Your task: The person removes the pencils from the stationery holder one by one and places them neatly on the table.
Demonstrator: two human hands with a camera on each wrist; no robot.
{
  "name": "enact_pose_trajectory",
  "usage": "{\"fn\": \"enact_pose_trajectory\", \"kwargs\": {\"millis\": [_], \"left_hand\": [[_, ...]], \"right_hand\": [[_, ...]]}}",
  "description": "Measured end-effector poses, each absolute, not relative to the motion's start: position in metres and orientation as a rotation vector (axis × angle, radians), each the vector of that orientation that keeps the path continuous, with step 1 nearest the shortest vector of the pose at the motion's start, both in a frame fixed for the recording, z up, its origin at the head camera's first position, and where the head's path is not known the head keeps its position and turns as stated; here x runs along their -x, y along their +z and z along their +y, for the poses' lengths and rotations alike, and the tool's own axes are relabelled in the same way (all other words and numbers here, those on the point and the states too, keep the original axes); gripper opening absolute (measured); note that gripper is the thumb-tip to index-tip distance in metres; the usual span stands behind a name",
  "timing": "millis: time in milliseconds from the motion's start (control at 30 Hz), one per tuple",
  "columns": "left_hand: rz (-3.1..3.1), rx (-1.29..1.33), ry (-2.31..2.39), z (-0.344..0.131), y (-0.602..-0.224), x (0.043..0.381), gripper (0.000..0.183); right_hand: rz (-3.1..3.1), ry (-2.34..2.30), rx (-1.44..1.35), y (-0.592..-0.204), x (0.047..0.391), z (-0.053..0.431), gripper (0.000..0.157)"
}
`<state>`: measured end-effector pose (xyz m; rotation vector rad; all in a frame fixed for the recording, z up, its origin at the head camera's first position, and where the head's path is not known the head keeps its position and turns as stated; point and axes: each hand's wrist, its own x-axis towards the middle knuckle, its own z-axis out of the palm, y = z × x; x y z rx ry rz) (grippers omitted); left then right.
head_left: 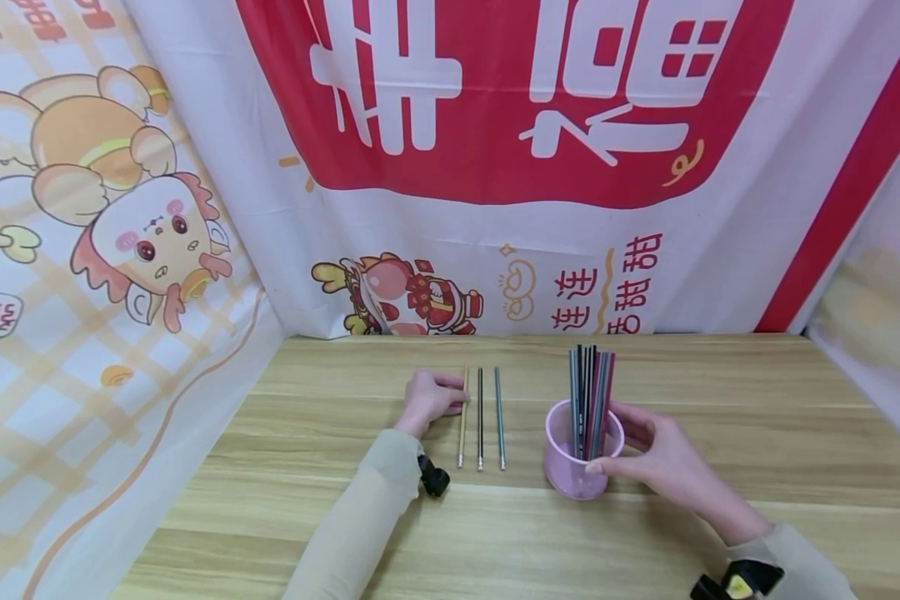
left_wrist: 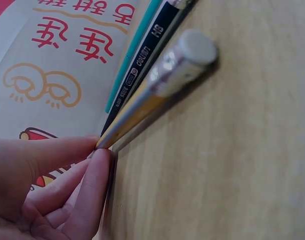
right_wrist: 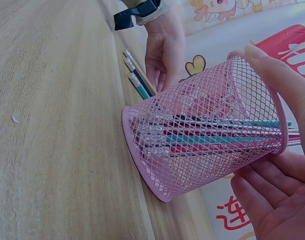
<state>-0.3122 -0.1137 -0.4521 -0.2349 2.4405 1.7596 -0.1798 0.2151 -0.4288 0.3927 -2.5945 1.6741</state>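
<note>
My left hand [head_left: 429, 398] pinches a yellow pencil [head_left: 462, 437] between thumb and fingertips, near the end away from its white eraser. To the right of it lie a black pencil [head_left: 481, 425] and a blue-green pencil [head_left: 499, 421], side by side and roughly parallel. My right hand [head_left: 663, 454] grips a pink mesh pencil cup [head_left: 573, 483] by its right side, thumb at the rim and fingers round the back. Several dark, blue-green and reddish pencils [head_left: 592, 392] stand in the cup, with their eraser ends at its bottom [right_wrist: 155, 132] in the right wrist view.
The wood-grain table [head_left: 307, 500] runs back to a white and red printed cloth [head_left: 495, 217]. Another printed cloth [head_left: 157, 333] hangs along the left side, and pale cloth [head_left: 877, 317] bounds the right. A small pale scrap [right_wrist: 15, 120] lies on the table.
</note>
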Motion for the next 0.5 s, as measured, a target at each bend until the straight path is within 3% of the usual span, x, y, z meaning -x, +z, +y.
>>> {"fn": "enact_pose_trajectory", "kwargs": {"millis": [500], "left_hand": [[2.552, 0.280, 1.633, -0.1067, -0.4490, 0.3129, 0.022]], "right_hand": [[-2.618, 1.665, -0.382, -0.4279, 0.1804, 0.2162, 0.090]]}}
